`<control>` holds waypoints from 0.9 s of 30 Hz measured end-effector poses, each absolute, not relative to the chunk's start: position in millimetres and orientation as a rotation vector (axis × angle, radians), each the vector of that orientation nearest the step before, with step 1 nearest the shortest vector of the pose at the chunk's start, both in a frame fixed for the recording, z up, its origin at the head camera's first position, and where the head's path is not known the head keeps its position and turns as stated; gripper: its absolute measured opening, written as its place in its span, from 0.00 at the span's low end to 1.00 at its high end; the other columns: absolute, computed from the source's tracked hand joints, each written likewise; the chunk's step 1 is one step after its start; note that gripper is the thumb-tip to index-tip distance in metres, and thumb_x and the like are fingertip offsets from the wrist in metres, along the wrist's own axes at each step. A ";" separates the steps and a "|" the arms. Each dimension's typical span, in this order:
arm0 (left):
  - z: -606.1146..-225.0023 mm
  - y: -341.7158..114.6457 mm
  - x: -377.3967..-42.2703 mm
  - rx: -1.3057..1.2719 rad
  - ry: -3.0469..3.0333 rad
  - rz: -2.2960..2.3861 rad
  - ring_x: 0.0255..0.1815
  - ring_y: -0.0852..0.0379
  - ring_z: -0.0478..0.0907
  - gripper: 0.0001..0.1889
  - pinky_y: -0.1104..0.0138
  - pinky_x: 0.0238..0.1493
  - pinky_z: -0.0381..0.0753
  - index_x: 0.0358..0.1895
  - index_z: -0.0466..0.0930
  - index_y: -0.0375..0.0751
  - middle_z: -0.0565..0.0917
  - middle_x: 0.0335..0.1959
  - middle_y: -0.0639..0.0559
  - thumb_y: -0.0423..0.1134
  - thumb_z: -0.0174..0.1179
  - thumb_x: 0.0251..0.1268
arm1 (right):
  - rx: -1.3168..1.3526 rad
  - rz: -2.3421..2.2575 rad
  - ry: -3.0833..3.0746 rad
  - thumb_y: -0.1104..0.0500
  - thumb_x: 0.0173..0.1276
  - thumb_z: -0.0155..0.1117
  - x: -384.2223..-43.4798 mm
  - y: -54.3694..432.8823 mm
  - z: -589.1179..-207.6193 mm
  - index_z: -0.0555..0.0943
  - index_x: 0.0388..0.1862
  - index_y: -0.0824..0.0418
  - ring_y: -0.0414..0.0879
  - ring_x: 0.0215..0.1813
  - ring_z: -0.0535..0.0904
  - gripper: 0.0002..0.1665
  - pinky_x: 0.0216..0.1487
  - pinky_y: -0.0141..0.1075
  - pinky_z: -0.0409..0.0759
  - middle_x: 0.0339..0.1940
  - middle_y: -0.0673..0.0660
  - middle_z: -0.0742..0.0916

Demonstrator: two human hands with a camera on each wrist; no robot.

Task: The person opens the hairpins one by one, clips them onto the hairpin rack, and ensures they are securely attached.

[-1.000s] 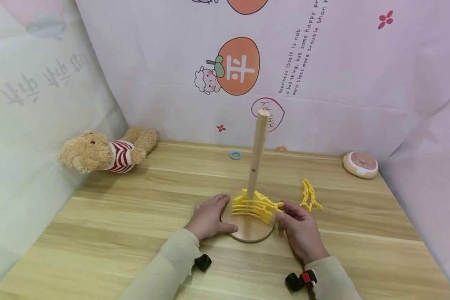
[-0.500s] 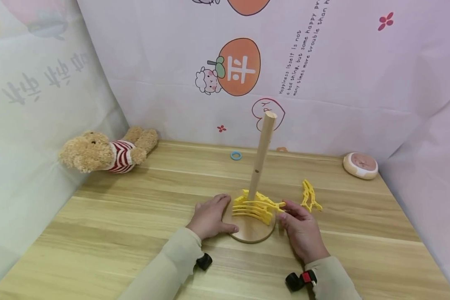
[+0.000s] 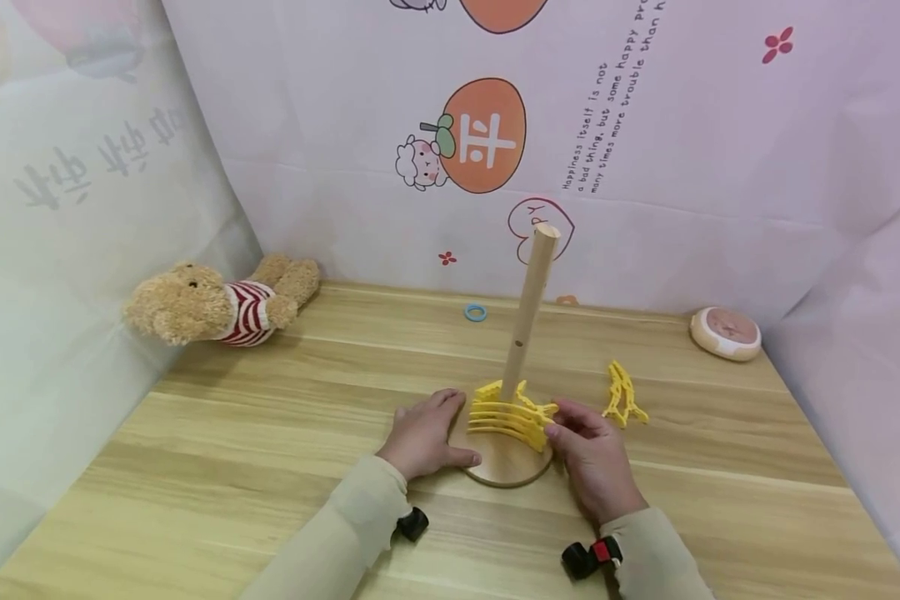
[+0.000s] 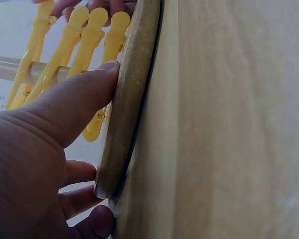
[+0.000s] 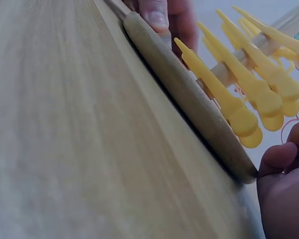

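Gripping rim of wood base (image 3: 504, 472), 9 o'clk: L hand (image 3: 426, 437), thumb & fingers spread. Yellow pcs (image 3: 531, 437) stacked around post (image 3: 528, 308). R hand (image 3: 595, 454), 3 o'clk: thumb & fingertips clamped on top yellow pc (image 3: 521, 411). Loose yellow pc (image 3: 630, 406), 2 o'clk.

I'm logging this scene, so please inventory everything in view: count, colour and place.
Wooden table: one, light brown, across the lower view
Round base: one, light brown, table centre
Wooden post: one, light brown, rising from base
Plastic clips: at least four, yellow, around post
Loose clip: one, yellow, right of base
Plush teddy bear: one, tan with red-and-white striped top, back left
Ring: one, blue, near table's back edge
Rounded object: one, cream and pinkish-brown, back right
Printed cloth: count unclear, mostly white, behind and at sides
Sleeves: two, beige, on both forearms
Wrist cameras: two, black, one per wrist
Left hand: one, bare, gripping base's left rim
Right hand: one, bare, pinching top clip
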State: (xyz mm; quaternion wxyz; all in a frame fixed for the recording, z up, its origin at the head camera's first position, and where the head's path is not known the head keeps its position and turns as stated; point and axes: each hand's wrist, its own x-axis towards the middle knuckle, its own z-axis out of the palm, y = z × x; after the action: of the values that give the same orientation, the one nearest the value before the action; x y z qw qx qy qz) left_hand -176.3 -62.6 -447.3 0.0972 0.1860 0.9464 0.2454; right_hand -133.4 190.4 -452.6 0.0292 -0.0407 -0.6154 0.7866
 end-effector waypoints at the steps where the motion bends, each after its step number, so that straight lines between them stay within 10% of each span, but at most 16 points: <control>1: -447.7 -62.6 -176.4 0.555 2.802 0.733 0.75 0.44 0.63 0.53 0.32 0.67 0.52 0.77 0.63 0.45 0.65 0.76 0.49 0.65 0.73 0.50 | -0.133 2.413 -1.905 0.71 0.63 0.71 -133.2 190.5 -452.3 0.88 0.50 0.54 0.41 0.41 0.76 0.20 0.41 0.29 0.80 0.41 0.50 0.82; 11: -462.2 -69.5 -183.7 0.612 2.810 0.894 0.75 0.47 0.61 0.54 0.44 0.70 0.54 0.75 0.66 0.47 0.66 0.76 0.53 0.68 0.75 0.43 | -0.044 2.459 -1.843 0.72 0.64 0.70 -133.9 194.3 -455.3 0.85 0.56 0.63 0.40 0.40 0.77 0.21 0.40 0.29 0.80 0.41 0.51 0.83; 20: -467.6 -70.4 -184.4 0.705 2.752 0.978 0.79 0.52 0.55 0.55 0.51 0.78 0.37 0.77 0.62 0.46 0.61 0.79 0.54 0.65 0.75 0.46 | 0.029 2.397 -1.863 0.72 0.65 0.67 -134.0 197.4 -456.9 0.79 0.59 0.72 0.40 0.39 0.77 0.22 0.37 0.28 0.78 0.41 0.51 0.83; 27: -466.9 -67.5 -185.1 0.705 2.756 0.992 0.78 0.49 0.55 0.53 0.52 0.77 0.39 0.76 0.65 0.46 0.62 0.78 0.53 0.65 0.75 0.46 | -0.063 1.911 -2.211 0.58 0.67 0.72 -137.5 222.9 -452.0 0.82 0.55 0.70 0.41 0.40 0.79 0.23 0.39 0.29 0.79 0.39 0.49 0.86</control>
State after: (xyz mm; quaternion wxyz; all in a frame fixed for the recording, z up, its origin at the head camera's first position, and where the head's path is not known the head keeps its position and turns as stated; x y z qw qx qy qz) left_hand -185.1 -67.5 -466.9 0.0642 0.2335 0.9129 0.3286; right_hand -137.5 222.9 -452.0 0.1089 -0.0216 -0.7518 0.6500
